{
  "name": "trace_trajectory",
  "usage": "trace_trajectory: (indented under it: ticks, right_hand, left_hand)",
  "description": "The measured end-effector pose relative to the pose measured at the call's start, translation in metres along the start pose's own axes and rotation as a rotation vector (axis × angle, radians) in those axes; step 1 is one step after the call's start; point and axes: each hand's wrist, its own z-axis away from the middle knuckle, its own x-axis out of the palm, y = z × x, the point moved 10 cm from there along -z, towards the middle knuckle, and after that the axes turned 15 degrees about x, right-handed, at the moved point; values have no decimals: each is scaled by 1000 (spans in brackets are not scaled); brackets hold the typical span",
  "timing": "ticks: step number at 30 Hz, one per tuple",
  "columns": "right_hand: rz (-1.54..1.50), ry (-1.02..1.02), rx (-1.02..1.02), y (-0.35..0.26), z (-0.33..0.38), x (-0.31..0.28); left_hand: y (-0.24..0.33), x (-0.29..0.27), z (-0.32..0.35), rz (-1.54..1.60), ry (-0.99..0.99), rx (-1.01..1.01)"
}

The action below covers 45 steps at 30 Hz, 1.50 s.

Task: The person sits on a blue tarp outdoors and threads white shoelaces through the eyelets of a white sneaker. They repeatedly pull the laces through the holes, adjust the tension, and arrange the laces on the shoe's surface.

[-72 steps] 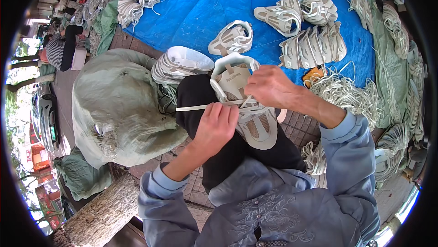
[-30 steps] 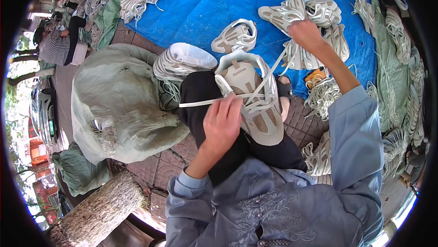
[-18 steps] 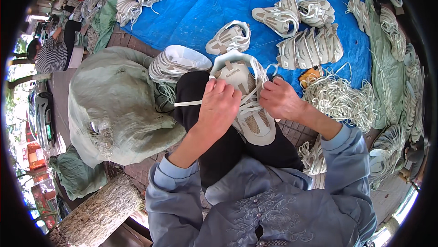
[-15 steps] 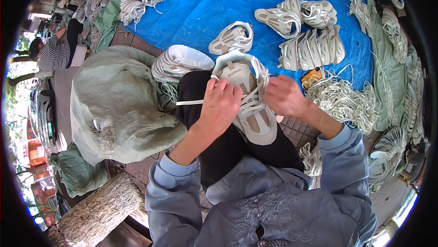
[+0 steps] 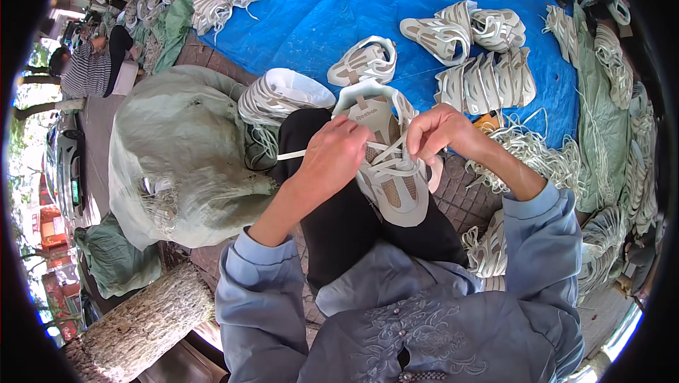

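Note:
A beige and white sneaker upper (image 5: 397, 195) without a sole rests across my black-trousered knees, its toe toward me. White shoelace (image 5: 385, 164) crosses over its tongue. My left hand (image 5: 332, 155) is closed on the lace at the left eyelet side, with a loose end sticking out to the left. On the right side my right hand (image 5: 444, 132) pinches a stretch of lace between thumb and fingers, just above the eyelets. Right behind this upper lies another single upper (image 5: 364, 61) on the blue tarp.
A stack of nested uppers (image 5: 286, 96) stands left of my knee, beside a big pale sack (image 5: 184, 164). More uppers (image 5: 488, 82) lie on the blue tarp (image 5: 318, 15). A heap of white laces (image 5: 534, 153) is at right. Farther left, a person in stripes (image 5: 88, 68) sits.
My right hand has turned and opened its grip into a thumb-and-finger pinch on the lace. My left hand has shifted slightly left and toward me. The view has tilted a little.

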Motion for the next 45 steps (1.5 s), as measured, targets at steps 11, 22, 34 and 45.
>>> trace_trajectory:
  ticks: [11, 22, 34, 45]
  right_hand:
    - [1509, 785, -731, -3, 20, 58]
    - [309, 44, 28, 11, -20, 21]
    - [1432, 510, -154, -16, -14, 32]
    - [1441, 547, -522, -27, -8, 37]
  left_hand:
    - [15, 5, 1, -221, 0, 88]
    - [4, 7, 2, -163, 52, 40]
    - [2, 6, 2, -137, 75, 35]
    - [-9, -42, 57, -455, -16, 72]
